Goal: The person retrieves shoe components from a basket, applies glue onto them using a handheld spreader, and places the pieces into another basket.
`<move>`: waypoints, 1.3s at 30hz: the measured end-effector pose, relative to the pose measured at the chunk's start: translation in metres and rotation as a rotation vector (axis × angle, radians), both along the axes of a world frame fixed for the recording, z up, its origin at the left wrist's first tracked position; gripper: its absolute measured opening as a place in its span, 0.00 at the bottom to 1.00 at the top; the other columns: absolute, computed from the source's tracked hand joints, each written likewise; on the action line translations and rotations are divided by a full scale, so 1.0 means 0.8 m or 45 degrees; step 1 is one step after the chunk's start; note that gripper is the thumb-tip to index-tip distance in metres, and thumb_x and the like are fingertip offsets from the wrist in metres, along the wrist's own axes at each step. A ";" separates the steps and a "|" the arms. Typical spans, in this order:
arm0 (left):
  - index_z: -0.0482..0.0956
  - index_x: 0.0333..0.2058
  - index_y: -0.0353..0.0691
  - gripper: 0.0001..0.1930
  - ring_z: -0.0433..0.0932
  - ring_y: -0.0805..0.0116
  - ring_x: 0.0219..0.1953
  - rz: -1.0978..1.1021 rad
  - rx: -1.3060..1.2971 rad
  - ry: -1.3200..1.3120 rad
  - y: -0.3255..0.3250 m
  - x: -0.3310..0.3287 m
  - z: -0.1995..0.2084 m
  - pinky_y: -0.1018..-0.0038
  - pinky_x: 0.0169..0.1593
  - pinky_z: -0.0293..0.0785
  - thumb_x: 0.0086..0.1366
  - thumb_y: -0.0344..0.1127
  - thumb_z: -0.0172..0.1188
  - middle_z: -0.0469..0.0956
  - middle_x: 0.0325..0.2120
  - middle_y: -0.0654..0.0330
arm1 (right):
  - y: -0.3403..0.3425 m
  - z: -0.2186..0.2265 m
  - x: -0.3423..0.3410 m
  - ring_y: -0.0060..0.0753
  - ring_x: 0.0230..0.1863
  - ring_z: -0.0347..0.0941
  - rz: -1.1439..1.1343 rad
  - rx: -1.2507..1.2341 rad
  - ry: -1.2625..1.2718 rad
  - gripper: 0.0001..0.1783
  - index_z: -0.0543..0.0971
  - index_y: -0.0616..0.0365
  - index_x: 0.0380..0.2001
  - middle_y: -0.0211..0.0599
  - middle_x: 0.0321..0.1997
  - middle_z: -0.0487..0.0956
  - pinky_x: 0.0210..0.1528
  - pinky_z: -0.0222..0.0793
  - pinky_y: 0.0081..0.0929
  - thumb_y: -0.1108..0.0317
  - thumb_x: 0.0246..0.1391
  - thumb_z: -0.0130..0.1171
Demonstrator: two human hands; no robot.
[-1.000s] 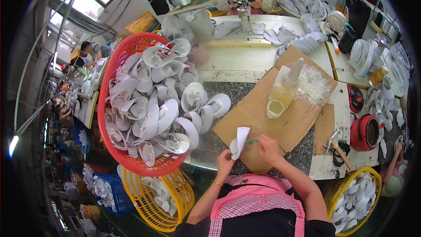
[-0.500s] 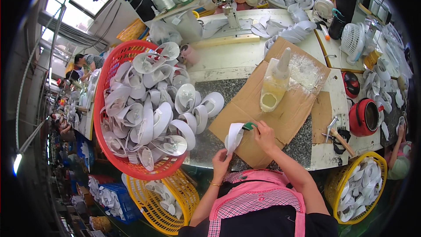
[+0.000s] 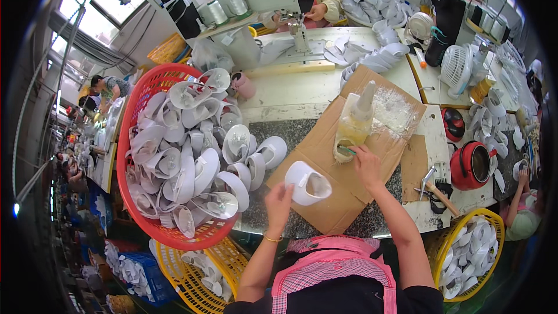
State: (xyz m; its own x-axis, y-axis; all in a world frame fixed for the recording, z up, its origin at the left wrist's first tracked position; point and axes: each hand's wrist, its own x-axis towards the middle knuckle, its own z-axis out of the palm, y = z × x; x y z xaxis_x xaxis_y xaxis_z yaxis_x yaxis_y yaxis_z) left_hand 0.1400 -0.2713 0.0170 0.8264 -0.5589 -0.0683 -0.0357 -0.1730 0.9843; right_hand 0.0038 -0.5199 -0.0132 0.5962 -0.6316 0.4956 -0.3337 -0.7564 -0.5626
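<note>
My left hand [image 3: 278, 209] grips the edge of a white shoe upper [image 3: 301, 185], a curved band held over the front of a cardboard sheet [image 3: 319, 148]. In my right hand [image 3: 368, 167], the fingers pinch a small green brush [image 3: 347, 150]. Its far end is hidden in the cut opening of a translucent plastic bottle [image 3: 353, 122] with a pale nozzle and yellowish liquid inside. The bottle rests on the cardboard, beside a patch of whitish dried residue [image 3: 397, 113].
Left of my hands, a red basket [image 3: 225, 227] is heaped with white uppers. Yellow baskets [image 3: 494, 221] stand below the table edge. A hammer [image 3: 440, 196] and a red pot [image 3: 472, 166] lie to the right. Across the table, a person works at a sewing machine [image 3: 298, 32].
My right hand has drawn the green brush away from the upper and up into the bottle's opening. My left hand has shifted left, and the upper now lies turned more broadside.
</note>
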 end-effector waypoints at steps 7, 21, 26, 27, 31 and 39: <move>0.79 0.44 0.32 0.13 0.80 0.77 0.29 -0.168 0.223 0.583 -0.003 0.015 -0.036 0.83 0.27 0.74 0.66 0.35 0.59 0.82 0.33 0.59 | 0.026 -0.015 -0.017 0.33 0.19 0.64 -0.384 0.762 -0.167 0.09 0.77 0.65 0.30 0.42 0.21 0.72 0.23 0.58 0.31 0.69 0.58 0.56; 0.78 0.43 0.39 0.16 0.80 0.78 0.29 -0.253 0.156 0.697 -0.004 0.049 -0.108 0.80 0.30 0.78 0.71 0.45 0.50 0.80 0.30 0.67 | 0.100 0.010 -0.027 0.42 0.25 0.74 1.005 0.197 0.260 0.15 0.81 0.53 0.36 0.37 0.32 0.78 0.25 0.69 0.33 0.77 0.42 0.57; 0.79 0.43 0.39 0.16 0.76 0.81 0.22 -0.340 0.123 0.550 -0.026 0.050 -0.105 0.82 0.25 0.74 0.71 0.46 0.50 0.78 0.27 0.69 | 0.088 0.022 -0.023 0.37 0.27 0.76 0.771 0.256 0.066 0.18 0.81 0.48 0.37 0.32 0.33 0.78 0.26 0.71 0.30 0.76 0.41 0.57; 0.79 0.43 0.39 0.16 0.76 0.81 0.22 -0.334 0.120 0.553 -0.030 0.053 -0.106 0.82 0.25 0.74 0.71 0.46 0.50 0.78 0.27 0.69 | 0.091 0.028 -0.017 0.35 0.28 0.77 0.782 0.165 -0.036 0.17 0.81 0.47 0.37 0.31 0.33 0.78 0.26 0.72 0.29 0.77 0.41 0.56; 0.78 0.46 0.38 0.18 0.77 0.81 0.25 -0.336 0.024 0.527 -0.042 0.046 -0.105 0.81 0.27 0.75 0.71 0.46 0.50 0.78 0.28 0.68 | 0.089 0.016 -0.068 0.36 0.30 0.78 1.071 0.078 0.265 0.18 0.81 0.47 0.37 0.31 0.34 0.79 0.27 0.73 0.30 0.78 0.41 0.55; 0.78 0.47 0.42 0.15 0.73 0.59 0.52 -0.519 0.084 0.461 0.035 -0.026 -0.105 0.64 0.54 0.70 0.65 0.42 0.59 0.70 0.53 0.54 | 0.090 0.001 -0.087 0.43 0.33 0.79 0.673 0.419 0.107 0.18 0.82 0.52 0.37 0.36 0.37 0.80 0.34 0.75 0.34 0.80 0.43 0.54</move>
